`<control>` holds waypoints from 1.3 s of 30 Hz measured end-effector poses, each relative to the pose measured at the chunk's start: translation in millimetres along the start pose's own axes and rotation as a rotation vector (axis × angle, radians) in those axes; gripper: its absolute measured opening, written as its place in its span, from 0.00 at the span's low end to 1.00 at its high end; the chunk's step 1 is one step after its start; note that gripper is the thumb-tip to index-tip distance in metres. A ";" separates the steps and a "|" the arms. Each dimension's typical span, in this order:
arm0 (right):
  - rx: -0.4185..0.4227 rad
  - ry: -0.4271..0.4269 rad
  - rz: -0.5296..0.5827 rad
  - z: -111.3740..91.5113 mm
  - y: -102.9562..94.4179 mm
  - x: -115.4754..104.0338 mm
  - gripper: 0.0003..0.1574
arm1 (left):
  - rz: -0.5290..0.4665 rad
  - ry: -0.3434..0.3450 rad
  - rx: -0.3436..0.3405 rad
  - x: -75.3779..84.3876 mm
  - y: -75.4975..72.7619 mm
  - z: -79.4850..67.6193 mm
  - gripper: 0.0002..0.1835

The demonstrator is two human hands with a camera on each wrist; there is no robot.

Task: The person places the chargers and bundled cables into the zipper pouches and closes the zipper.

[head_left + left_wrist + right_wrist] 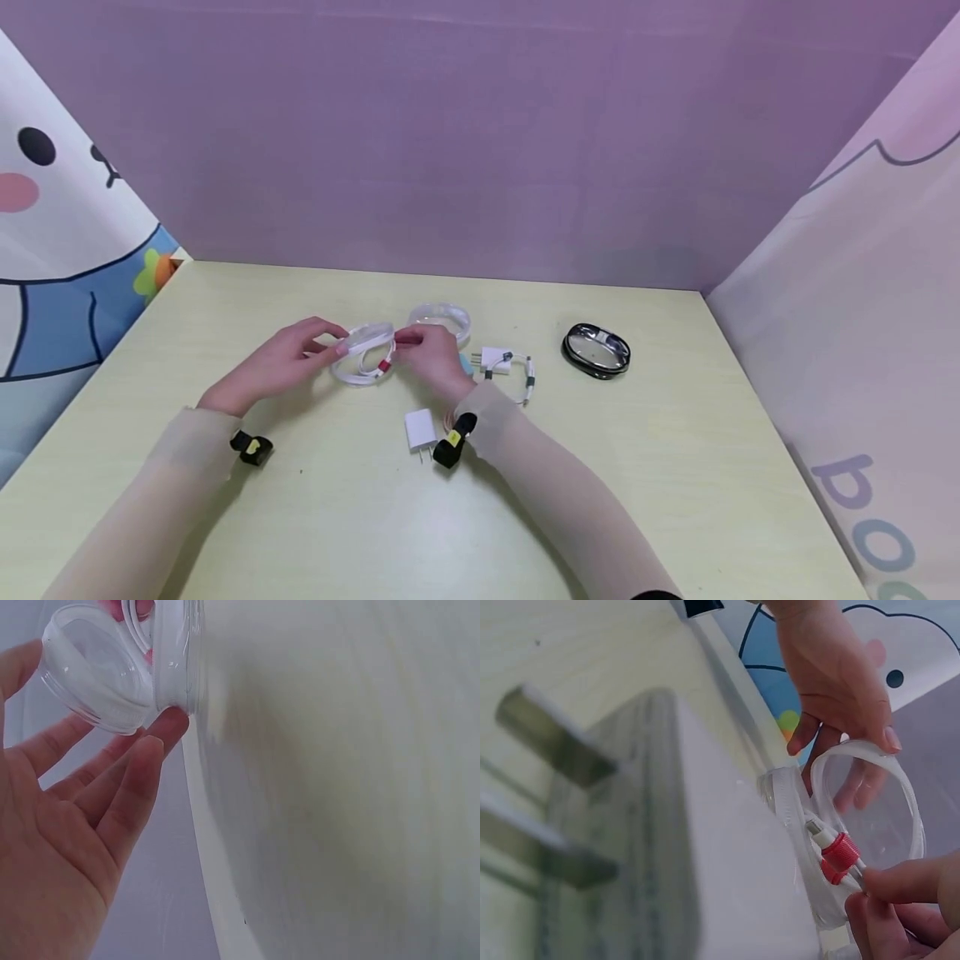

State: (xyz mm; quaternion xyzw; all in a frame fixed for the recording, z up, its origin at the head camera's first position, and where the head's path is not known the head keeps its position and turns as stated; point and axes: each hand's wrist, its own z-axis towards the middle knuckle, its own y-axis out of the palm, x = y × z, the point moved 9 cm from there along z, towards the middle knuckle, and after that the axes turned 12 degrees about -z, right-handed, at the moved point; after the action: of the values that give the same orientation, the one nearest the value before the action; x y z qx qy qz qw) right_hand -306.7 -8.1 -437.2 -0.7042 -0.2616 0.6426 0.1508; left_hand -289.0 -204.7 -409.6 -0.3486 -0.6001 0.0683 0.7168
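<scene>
My left hand [277, 367] holds a small round clear case [172, 660] with a white rim, fingers under it and thumb at its edge. The case's lid [919, 817] stands raised in the right wrist view. A coiled white cable with a red wrap [842, 851] lies at the case's opening, its metal plug [814, 826] showing. My right hand [435, 360] pinches this cable near the red wrap, between thumb and fingers. Just behind the right hand sits a second clear round case [442, 308].
A white plug adapter [496, 358] lies beside a short white cable with dark wraps [531, 375]. Nearer stands another white adapter [420, 429], large in the right wrist view. A black-rimmed round case [597, 350] lies to the right. A purple backdrop [480, 150] borders the table's far edge.
</scene>
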 end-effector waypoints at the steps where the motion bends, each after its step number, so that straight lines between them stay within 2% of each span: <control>1: 0.001 0.004 -0.003 -0.4 -0.2 -0.2 0.18 | 0.002 0.001 -0.002 -0.3 0.5 0.1 0.20; 8: 0.025 -0.013 -0.095 0.9 -1.4 -4.0 0.12 | 0.004 0.004 -0.016 0.1 2.9 -1.0 0.20; 17: -0.009 -0.062 -0.146 -1.1 -3.7 -4.6 0.07 | 0.003 -0.009 -0.022 -0.6 1.9 -1.8 0.20; 20: -0.058 -0.090 -0.120 -6.5 -5.5 -6.2 0.06 | 0.005 -0.007 -0.022 -0.8 2.1 -1.3 0.20; 28: -0.307 -0.120 -0.028 -20.3 7.9 -5.5 0.03 | -0.001 -0.007 -0.025 -0.9 2.2 -0.8 0.20; 39: -0.367 -0.200 -0.087 -27.0 8.1 -10.8 0.10 | 0.005 -0.002 -0.017 -2.7 2.7 1.0 0.20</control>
State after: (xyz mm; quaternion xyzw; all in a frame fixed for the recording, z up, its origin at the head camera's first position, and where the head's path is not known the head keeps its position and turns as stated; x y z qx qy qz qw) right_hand -279.1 -17.4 -429.2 -0.6407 -0.4181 0.6437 0.0209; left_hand -289.8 -203.7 -413.3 -0.3561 -0.6007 0.0652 0.7129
